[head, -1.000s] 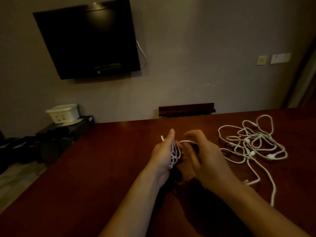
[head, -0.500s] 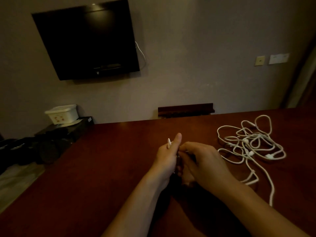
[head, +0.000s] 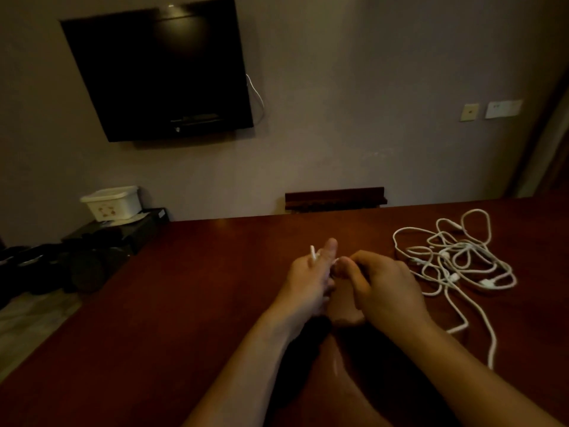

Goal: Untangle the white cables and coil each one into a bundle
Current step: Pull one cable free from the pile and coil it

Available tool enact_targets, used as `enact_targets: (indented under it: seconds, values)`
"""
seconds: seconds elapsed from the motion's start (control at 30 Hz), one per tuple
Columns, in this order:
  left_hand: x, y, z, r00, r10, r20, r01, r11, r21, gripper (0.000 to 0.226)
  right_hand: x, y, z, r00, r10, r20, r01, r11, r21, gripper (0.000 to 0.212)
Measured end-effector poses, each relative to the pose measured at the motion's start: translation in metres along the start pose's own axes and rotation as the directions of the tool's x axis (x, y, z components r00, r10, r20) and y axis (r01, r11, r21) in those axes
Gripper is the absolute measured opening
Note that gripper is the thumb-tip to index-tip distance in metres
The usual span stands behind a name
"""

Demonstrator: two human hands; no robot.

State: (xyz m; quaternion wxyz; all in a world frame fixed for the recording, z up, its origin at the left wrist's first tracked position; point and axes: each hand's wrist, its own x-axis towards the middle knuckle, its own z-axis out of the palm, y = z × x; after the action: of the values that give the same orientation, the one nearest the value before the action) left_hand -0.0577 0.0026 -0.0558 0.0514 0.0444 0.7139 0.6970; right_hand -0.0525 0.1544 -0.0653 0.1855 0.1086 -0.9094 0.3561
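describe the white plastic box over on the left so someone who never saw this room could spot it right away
Start at the black television on the wall and look down to the floor-level clutter left of the red-brown table. There a white plastic box sits on top of a black case. It is the only pale thing among dark gear, and a small reddish motif marks its front.

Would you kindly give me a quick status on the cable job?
Left hand grips a coiled cable, white tip poking out. Right hand pinches it too. Tangled pile waits on the table. Nothing in the way.
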Motion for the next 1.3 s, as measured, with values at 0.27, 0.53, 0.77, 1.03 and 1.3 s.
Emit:
enact_targets:
  seconds: [0.27, 0.53, 0.77, 1.03, 1.3]
  values:
    - [-0.004, 0.0, 0.002, 0.999, -0.021, 0.032, 0.023, 0.999, -0.042, 0.042, -0.003, -0.006, 0.003, 0.994, -0.051, 0.097, 0.041, 0.993, 0.108, 0.015]
    - [0.007, 0.003, 0.0, 0.932, -0.054, -0.359, -0.051, 0.96, -0.275, 0.042, -0.005, -0.011, 0.006, 0.984, -0.117, 0.135, 0.069, 0.945, 0.319, 0.014]
    - [0.005, 0.008, 0.001, 0.934, -0.082, -0.348, -0.079, 0.902, -0.425, 0.041, -0.007, -0.015, 0.005, 0.968, -0.245, 0.048, 0.217, 0.921, 0.324, 0.027]
    - [0.005, 0.006, 0.004, 0.936, -0.098, -0.338, -0.049, 0.915, -0.401, 0.027, -0.01, -0.02, 0.01, 0.886, -0.46, -0.063, 0.457, 0.888, -0.055, 0.025]
    - [0.02, -0.002, -0.002, 0.907, -0.062, -0.416, -0.083, 0.943, -0.322, 0.023, -0.005, -0.014, 0.012, 0.983, -0.135, -0.128, 0.155, 0.975, 0.159, 0.008]
